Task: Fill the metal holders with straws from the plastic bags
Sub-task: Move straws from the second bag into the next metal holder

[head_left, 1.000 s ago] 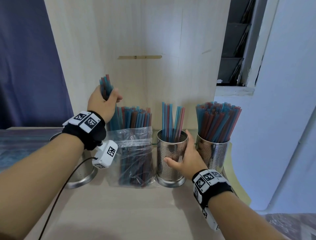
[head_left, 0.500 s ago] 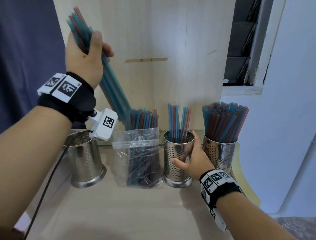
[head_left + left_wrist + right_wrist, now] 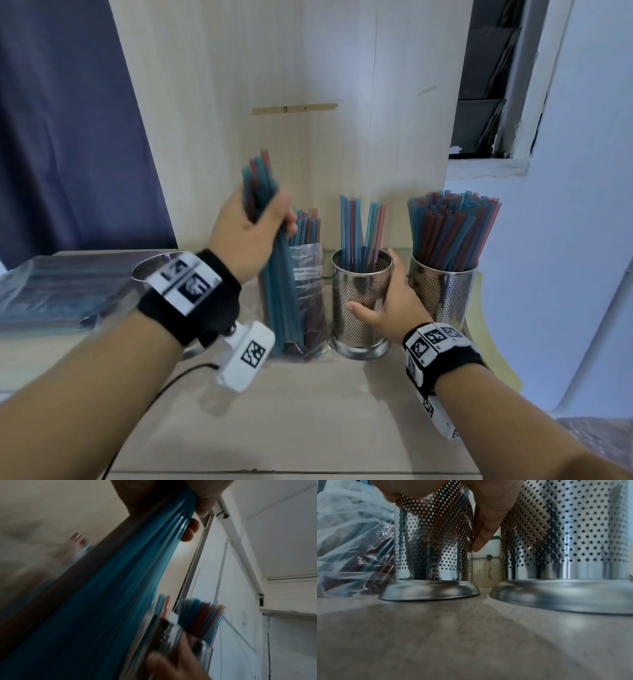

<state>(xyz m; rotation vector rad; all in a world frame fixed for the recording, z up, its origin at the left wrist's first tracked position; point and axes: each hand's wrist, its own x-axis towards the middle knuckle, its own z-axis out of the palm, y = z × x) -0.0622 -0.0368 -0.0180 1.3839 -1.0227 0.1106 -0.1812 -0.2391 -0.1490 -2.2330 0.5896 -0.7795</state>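
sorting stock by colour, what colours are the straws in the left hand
Mostly teal-blue with a few dark red ones in the bunch of straws held by the left hand; clearest in the head view.

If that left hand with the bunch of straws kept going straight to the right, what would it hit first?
Probably the few straws standing in the middle holder, which the right hand grips. The left hand sits at their height, though depth is unclear.
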